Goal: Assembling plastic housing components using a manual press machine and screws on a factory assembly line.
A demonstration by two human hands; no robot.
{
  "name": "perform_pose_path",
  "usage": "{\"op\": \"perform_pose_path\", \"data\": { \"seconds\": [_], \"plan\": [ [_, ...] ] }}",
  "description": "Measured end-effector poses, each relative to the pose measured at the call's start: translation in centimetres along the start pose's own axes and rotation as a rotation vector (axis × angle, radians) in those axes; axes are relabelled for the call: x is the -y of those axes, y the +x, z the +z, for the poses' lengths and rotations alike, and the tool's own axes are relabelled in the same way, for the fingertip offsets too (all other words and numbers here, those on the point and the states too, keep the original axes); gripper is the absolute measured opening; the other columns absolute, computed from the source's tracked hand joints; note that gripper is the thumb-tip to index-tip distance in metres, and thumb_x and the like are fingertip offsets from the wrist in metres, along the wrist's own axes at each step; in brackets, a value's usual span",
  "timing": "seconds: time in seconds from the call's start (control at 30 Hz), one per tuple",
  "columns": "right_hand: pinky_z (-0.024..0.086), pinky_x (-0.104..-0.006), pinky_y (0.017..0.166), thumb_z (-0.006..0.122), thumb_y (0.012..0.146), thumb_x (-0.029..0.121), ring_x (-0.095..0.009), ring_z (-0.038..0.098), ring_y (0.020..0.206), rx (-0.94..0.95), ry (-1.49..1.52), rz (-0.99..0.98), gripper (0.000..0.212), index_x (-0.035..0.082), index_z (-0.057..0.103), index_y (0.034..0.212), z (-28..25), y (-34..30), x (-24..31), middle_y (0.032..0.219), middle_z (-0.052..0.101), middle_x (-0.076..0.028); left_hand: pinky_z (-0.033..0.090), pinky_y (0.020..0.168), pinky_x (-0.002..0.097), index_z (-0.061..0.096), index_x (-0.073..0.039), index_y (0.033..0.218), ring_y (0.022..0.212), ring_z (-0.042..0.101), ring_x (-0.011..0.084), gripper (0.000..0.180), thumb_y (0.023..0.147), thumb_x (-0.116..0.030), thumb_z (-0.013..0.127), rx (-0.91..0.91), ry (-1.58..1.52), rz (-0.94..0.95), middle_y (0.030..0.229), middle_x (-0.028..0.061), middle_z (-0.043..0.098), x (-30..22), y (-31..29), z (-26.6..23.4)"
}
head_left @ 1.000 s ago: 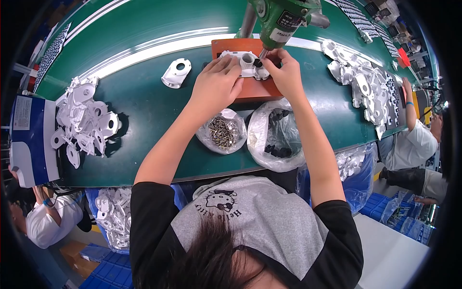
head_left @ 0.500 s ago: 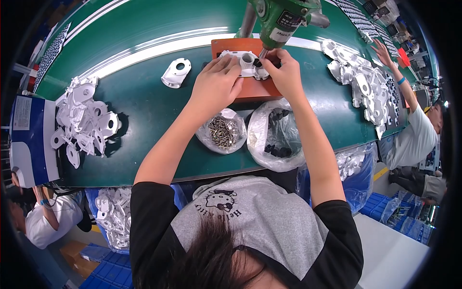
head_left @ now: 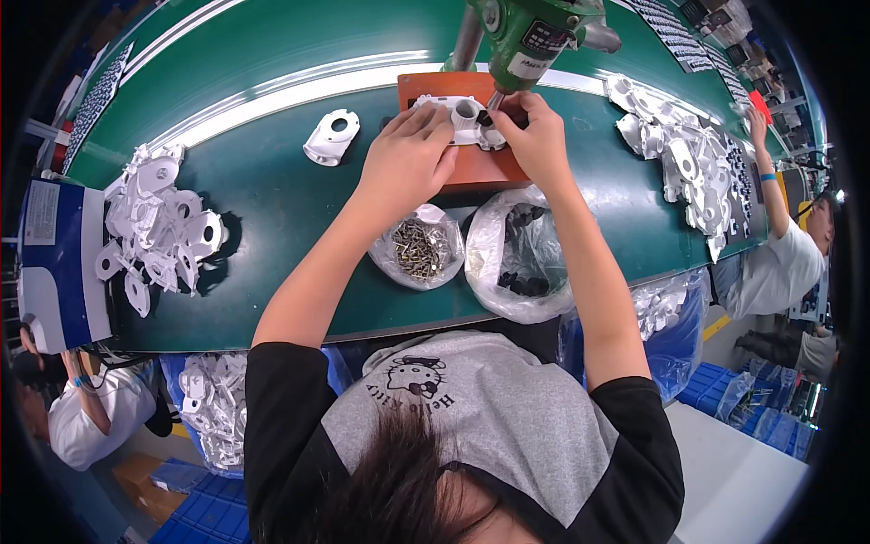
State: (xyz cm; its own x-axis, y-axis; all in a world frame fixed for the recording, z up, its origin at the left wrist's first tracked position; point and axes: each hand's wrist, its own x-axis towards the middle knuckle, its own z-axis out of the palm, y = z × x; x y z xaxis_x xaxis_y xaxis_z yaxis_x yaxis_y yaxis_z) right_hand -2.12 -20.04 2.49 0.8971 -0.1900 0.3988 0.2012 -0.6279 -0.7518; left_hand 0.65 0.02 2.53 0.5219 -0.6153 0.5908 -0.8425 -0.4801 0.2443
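Note:
A white metal housing (head_left: 465, 111) with a round collar sits on an orange fixture block (head_left: 489, 172). My left hand (head_left: 408, 154) grips the housing's left side, fingers laid over its top and the thumb along its near edge. Closed at the right end is my right hand (head_left: 536, 140), with thumb and fingers pinched about a small black part (head_left: 485, 119) against the housing. Directly above stands a green machine head (head_left: 526, 45), its metal spindle (head_left: 496, 99) pointing down between my hands, close to the black part. My right fingertips are partly hidden.
Bags of screws (head_left: 419, 249) and black parts (head_left: 521, 283) lie before the block. One loose housing (head_left: 333, 138) rests left; piles of housings stand at far left (head_left: 159, 222) and right (head_left: 684, 163). A co-worker's arm (head_left: 770, 181) reaches in at right.
My hands, the housing and the machine head stay in place. At the right, the co-worker's hand has moved rightward, from over the bench to beside a red item.

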Motion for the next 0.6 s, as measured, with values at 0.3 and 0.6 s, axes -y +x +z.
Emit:
{"op": "perform_pose_path", "data": {
  "seconds": [0.3,0.6],
  "plan": [
    [0.048,-0.024,0.063,0.066,0.08,0.01,-0.009,0.059,0.067,-0.003,0.002,0.005,0.019,-0.004,0.058,0.089,0.02,-0.02,0.09,0.074,0.063,-0.006,0.047,0.089,0.0409,0.058,-0.002,0.105,0.106,0.056,0.0355,0.03,0.08,-0.017,0.061,-0.012,-0.009,-0.003,0.113,0.0205,0.059,0.02,-0.05,0.05],
    [0.048,-0.0241,0.064,0.066,0.08,0.01,-0.01,0.06,0.067,-0.012,-0.008,0.003,0.018,-0.004,0.058,0.088,0.05,-0.02,0.1,0.074,0.063,-0.006,0.047,0.088,0.0407,0.058,-0.002,0.105,0.107,0.056,0.0348,0.029,0.079,-0.017,0.061,-0.003,-0.007,0.0,0.113,0.0196,0.059,0.06,-0.1,0.02]
  ]
}}
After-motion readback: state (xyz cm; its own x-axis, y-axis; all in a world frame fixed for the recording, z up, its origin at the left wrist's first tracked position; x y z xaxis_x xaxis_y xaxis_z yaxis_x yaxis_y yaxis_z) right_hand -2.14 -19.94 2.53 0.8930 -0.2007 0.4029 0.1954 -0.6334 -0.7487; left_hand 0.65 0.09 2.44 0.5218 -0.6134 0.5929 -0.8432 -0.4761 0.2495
